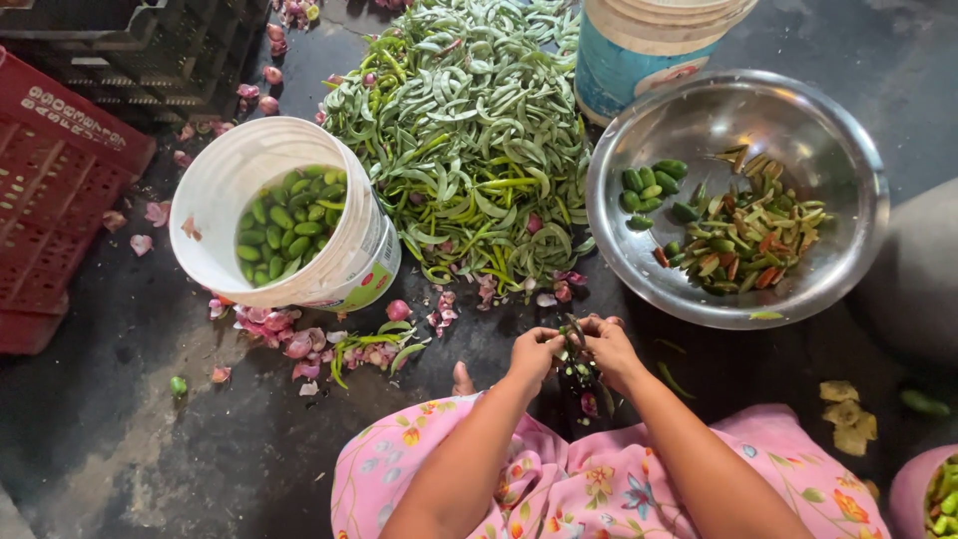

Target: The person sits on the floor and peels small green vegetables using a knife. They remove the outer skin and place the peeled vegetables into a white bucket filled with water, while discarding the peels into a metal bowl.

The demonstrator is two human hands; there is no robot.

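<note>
My left hand [534, 354] and my right hand [609, 347] meet over the dark floor, both pinching one small green pod [574, 337] between their fingertips. Green scraps hang just below the hands. A big heap of green pods [469, 130] lies straight ahead of my hands. To the right stands a steel bowl [858, 190] holding trimmed ends and a few whole green pieces. To the left a white bucket [215, 190] lies tilted, with cut green pieces inside.
A red plastic crate [50, 190] and a dark crate [150, 50] sit at the far left. A blue-and-white bucket [639, 50] stands behind the bowl. Pink peelings [279, 329] litter the floor near the white bucket. A pink container [923, 489] is at the bottom right.
</note>
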